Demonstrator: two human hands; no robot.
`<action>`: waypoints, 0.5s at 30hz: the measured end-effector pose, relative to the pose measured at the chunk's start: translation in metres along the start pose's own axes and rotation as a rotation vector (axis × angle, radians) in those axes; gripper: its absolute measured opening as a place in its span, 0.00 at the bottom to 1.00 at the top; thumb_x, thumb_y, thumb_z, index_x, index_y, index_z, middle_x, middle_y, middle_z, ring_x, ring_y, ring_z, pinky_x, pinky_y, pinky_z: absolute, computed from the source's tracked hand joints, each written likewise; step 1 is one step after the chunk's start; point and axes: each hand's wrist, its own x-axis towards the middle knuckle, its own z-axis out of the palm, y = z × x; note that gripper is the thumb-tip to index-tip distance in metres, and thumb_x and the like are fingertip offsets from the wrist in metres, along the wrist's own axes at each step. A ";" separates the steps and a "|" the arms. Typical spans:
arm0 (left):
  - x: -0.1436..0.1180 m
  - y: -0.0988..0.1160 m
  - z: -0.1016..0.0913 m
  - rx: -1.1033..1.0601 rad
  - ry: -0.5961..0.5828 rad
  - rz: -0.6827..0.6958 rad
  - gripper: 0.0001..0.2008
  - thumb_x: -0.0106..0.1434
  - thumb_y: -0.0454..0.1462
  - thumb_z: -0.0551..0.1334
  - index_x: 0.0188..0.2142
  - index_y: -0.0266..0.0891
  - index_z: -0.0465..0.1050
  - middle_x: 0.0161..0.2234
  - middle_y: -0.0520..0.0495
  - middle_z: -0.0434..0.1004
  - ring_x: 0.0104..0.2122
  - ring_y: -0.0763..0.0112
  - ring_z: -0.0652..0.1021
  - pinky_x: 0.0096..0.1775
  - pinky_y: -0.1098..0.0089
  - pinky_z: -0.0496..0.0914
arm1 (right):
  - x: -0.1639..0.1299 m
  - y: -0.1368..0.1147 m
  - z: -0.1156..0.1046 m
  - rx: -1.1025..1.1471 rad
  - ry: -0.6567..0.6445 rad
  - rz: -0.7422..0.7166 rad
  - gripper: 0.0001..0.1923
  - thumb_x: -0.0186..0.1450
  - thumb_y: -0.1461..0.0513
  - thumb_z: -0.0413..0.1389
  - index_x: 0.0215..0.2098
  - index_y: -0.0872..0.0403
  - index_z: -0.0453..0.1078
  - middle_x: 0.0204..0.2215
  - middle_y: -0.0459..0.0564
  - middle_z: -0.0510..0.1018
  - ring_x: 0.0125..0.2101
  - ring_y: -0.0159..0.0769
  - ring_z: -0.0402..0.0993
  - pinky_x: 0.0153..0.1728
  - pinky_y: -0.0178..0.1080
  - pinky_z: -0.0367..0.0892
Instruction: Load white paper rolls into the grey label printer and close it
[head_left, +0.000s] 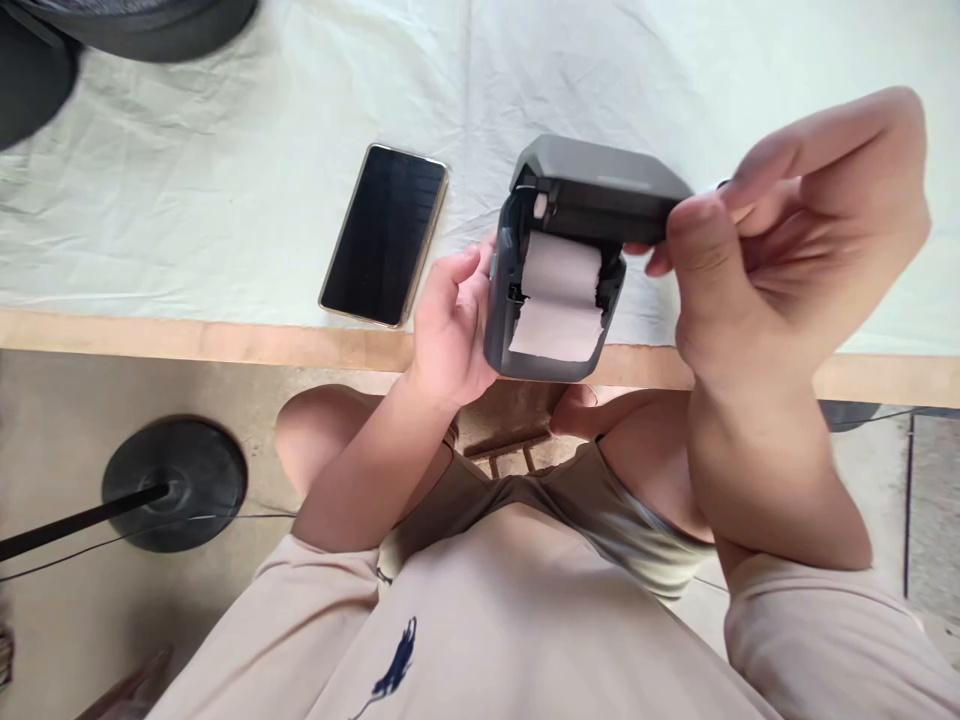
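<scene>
The printer point(592, 205) is grey and black, its paper point(559, 305) white; at its nine o'clock, the phone point(385, 236) is black, gold-rimmed.

You face a phone point(384, 236) lying on pale cloth point(225, 200); left of the phone, a round black base point(199, 450) stands nearer you, dark objects point(157, 22) farther off.

There are two hands point(454, 335) point(795, 240), one printer point(600, 165), one paper roll point(561, 275), one phone point(385, 236) and one table point(202, 210).
</scene>
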 end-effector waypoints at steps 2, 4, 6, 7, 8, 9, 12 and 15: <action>-0.001 -0.001 -0.001 -0.020 0.022 0.002 0.14 0.78 0.47 0.58 0.50 0.45 0.80 0.51 0.39 0.90 0.75 0.40 0.80 0.69 0.50 0.81 | 0.001 -0.003 0.002 -0.020 0.002 0.007 0.18 0.80 0.50 0.66 0.36 0.46 0.68 0.39 0.46 0.73 0.41 0.40 0.86 0.38 0.45 0.78; -0.001 -0.001 -0.001 -0.034 0.047 0.003 0.16 0.79 0.48 0.58 0.55 0.46 0.80 0.52 0.39 0.90 0.75 0.39 0.80 0.69 0.48 0.82 | 0.003 -0.004 0.001 -0.072 -0.055 -0.012 0.16 0.80 0.50 0.66 0.37 0.45 0.69 0.38 0.47 0.75 0.48 0.45 0.89 0.37 0.45 0.78; -0.001 -0.002 -0.002 -0.027 0.044 -0.019 0.19 0.81 0.50 0.56 0.57 0.46 0.80 0.52 0.39 0.90 0.74 0.39 0.81 0.68 0.45 0.83 | 0.006 -0.003 -0.002 -0.142 -0.139 -0.064 0.11 0.79 0.52 0.64 0.40 0.44 0.72 0.39 0.46 0.81 0.43 0.44 0.88 0.34 0.45 0.76; 0.000 -0.001 -0.002 -0.019 0.035 -0.030 0.20 0.82 0.51 0.55 0.58 0.46 0.80 0.52 0.40 0.90 0.74 0.40 0.81 0.68 0.44 0.83 | 0.007 -0.002 -0.004 -0.182 -0.180 -0.101 0.07 0.77 0.55 0.64 0.41 0.44 0.73 0.40 0.45 0.84 0.39 0.41 0.86 0.33 0.45 0.75; 0.000 -0.001 -0.003 -0.010 0.028 -0.038 0.20 0.82 0.50 0.55 0.58 0.47 0.80 0.52 0.41 0.90 0.74 0.40 0.82 0.68 0.44 0.83 | 0.009 -0.001 -0.007 -0.230 -0.237 -0.132 0.04 0.75 0.57 0.64 0.42 0.44 0.74 0.40 0.44 0.86 0.34 0.38 0.83 0.32 0.45 0.74; 0.000 -0.001 -0.003 -0.003 0.025 -0.042 0.19 0.82 0.50 0.56 0.58 0.47 0.80 0.51 0.41 0.90 0.73 0.41 0.82 0.68 0.45 0.83 | 0.010 0.000 -0.009 -0.287 -0.303 -0.151 0.03 0.73 0.59 0.64 0.43 0.44 0.75 0.40 0.42 0.88 0.31 0.36 0.81 0.32 0.45 0.74; -0.002 -0.001 -0.003 -0.001 -0.008 -0.046 0.16 0.81 0.46 0.55 0.54 0.46 0.80 0.51 0.43 0.91 0.72 0.43 0.84 0.70 0.49 0.81 | 0.013 0.005 -0.016 -0.461 -0.512 -0.145 0.07 0.72 0.59 0.66 0.48 0.40 0.79 0.36 0.41 0.87 0.30 0.40 0.81 0.31 0.46 0.72; -0.006 -0.002 0.000 0.008 -0.098 -0.026 0.16 0.82 0.44 0.53 0.47 0.44 0.80 0.52 0.42 0.91 0.72 0.45 0.84 0.71 0.52 0.80 | 0.017 0.010 -0.019 -0.523 -0.640 -0.052 0.14 0.73 0.55 0.68 0.56 0.36 0.81 0.38 0.43 0.88 0.35 0.47 0.85 0.35 0.49 0.78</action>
